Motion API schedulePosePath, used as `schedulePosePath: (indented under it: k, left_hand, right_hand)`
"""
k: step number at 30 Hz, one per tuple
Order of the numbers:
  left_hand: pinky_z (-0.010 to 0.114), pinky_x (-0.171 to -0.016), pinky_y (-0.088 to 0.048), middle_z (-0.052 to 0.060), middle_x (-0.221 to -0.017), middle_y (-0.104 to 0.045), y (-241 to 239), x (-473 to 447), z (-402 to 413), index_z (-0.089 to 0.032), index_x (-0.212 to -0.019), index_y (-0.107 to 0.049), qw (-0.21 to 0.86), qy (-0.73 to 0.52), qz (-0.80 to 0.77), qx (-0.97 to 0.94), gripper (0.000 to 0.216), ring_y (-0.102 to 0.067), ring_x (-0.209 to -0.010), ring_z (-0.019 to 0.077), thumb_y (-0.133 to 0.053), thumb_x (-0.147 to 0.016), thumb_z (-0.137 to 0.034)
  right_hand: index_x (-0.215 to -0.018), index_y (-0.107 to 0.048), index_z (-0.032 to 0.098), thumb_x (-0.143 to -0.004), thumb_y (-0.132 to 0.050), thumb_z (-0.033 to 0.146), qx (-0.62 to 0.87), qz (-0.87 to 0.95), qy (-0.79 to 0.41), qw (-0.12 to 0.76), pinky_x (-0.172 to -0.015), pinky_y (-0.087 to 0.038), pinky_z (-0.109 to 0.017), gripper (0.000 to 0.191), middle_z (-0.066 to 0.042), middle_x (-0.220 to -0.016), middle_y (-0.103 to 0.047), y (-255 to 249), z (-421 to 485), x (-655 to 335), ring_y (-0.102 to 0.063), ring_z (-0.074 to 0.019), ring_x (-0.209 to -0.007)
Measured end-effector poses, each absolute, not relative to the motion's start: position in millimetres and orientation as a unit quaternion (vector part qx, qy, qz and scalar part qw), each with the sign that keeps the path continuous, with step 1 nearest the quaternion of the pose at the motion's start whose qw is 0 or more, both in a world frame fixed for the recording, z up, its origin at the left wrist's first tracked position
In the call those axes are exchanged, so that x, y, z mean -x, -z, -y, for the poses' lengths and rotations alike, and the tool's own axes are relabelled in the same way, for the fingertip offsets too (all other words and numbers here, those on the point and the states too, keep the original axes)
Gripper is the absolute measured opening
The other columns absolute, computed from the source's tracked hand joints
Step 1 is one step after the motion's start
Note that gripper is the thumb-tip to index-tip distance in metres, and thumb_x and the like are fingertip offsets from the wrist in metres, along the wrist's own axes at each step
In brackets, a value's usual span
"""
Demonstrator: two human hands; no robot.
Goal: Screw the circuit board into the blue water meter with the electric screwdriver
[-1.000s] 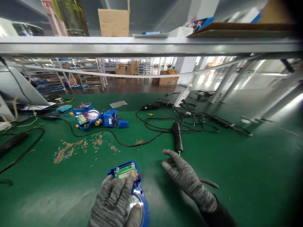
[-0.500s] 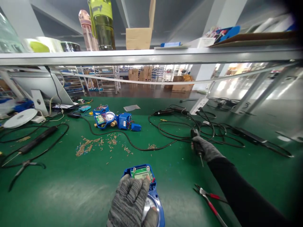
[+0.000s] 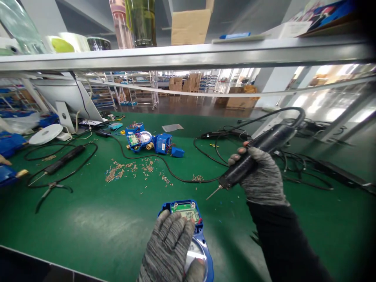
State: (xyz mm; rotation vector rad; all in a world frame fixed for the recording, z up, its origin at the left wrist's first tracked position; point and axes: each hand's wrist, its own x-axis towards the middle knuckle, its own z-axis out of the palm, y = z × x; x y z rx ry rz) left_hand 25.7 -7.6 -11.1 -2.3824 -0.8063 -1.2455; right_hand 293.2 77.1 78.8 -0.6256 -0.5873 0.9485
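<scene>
Left hand on the meter, right hand holding the screwdriver above the tabletop.

We see our grey-gloved left hand [image 3: 170,244] pressed flat, fingers spread, on the blue round-bodied water meter with a green display board [image 3: 190,227], which lies at the near edge of the green tabletop [image 3: 88,219]. Our grey-gloved right hand [image 3: 261,174] has its grip closed around the black corded electric screwdriver [image 3: 255,154], held clear of the tabletop, bit tilted down-left toward the meter. Small brass screws [image 3: 129,170] lie scattered farther back.
</scene>
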Motion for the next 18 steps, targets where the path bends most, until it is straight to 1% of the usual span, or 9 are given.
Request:
schedulePosePath:
  k: [3,6,8,11,13,16,18]
  left_hand:
    - [0.039,-0.116,-0.036,0.007,-0.106,-0.072,14,-28,8,-0.013,-0.112,-0.066,0.146,0.471,0.298,0.817,0.04,-0.063,-0.111,0.0223,-0.049,-0.089,-0.04]
    - [0.039,-0.115,-0.038,0.006,-0.102,-0.073,17,-31,8,-0.015,-0.109,-0.069,0.131,0.502,0.315,0.795,0.041,-0.065,-0.108,0.0207,-0.046,-0.091,-0.044]
    - [0.039,-0.114,-0.04,0.005,-0.1,-0.074,18,-32,9,-0.016,-0.108,-0.07,0.13,0.501,0.322,0.793,0.043,-0.066,-0.105,0.0195,-0.043,-0.092,-0.046]
    - [0.039,-0.11,-0.045,0.003,-0.1,-0.075,19,-30,10,-0.018,-0.109,-0.07,0.135,0.486,0.334,0.796,0.046,-0.068,-0.103,0.0189,-0.039,-0.094,-0.049]
    - [0.041,-0.105,-0.049,0.003,-0.102,-0.075,18,-30,11,-0.019,-0.111,-0.07,0.137,0.479,0.346,0.795,0.047,-0.068,-0.104,0.02,-0.039,-0.094,-0.05]
    - [0.043,-0.099,-0.053,0.003,-0.105,-0.075,18,-29,11,-0.019,-0.112,-0.069,0.138,0.483,0.354,0.789,0.046,-0.068,-0.106,0.0213,-0.041,-0.094,-0.049]
    - [0.044,-0.099,-0.053,0.003,-0.105,-0.075,17,-30,12,-0.018,-0.112,-0.069,0.137,0.481,0.351,0.792,0.045,-0.068,-0.105,0.0216,-0.04,-0.094,-0.048]
  right_hand:
    - [-0.097,-0.066,0.024,-0.066,-0.079,0.025,0.281,0.286,-0.448,0.799,-0.059,-0.054,-0.025,0.033,0.004,-0.073,-0.056,-73,-82,-275,-0.055,-0.0113,-0.064]
    - [-0.099,-0.068,0.022,-0.066,-0.079,0.027,0.26,0.288,-0.48,0.786,-0.059,-0.052,-0.022,0.036,0.005,-0.07,-0.053,-68,-85,-264,-0.052,-0.0087,-0.062]
    - [-0.097,-0.068,0.02,-0.064,-0.08,0.026,0.259,0.29,-0.472,0.791,-0.061,-0.053,-0.021,0.036,0.005,-0.07,-0.053,-66,-87,-259,-0.052,-0.0083,-0.063]
    - [-0.089,-0.066,0.02,-0.064,-0.081,0.026,0.299,0.314,-0.369,0.822,-0.061,-0.055,-0.027,0.03,0.004,-0.066,-0.058,-59,-91,-253,-0.057,-0.0115,-0.061]
    - [-0.086,-0.065,0.02,-0.064,-0.081,0.028,0.329,0.328,-0.302,0.832,-0.056,-0.055,-0.03,0.028,0.004,-0.062,-0.059,-54,-96,-250,-0.057,-0.014,-0.056]
    - [-0.083,-0.066,0.019,-0.062,-0.083,0.027,0.351,0.33,-0.268,0.835,-0.047,-0.052,-0.028,0.028,0.004,-0.057,-0.059,-44,-103,-248,-0.055,-0.014,-0.049]
    - [-0.08,-0.067,0.018,-0.061,-0.085,0.026,0.361,0.33,-0.251,0.835,-0.045,-0.051,-0.027,0.027,0.004,-0.058,-0.059,-37,-108,-248,-0.055,-0.0132,-0.047]
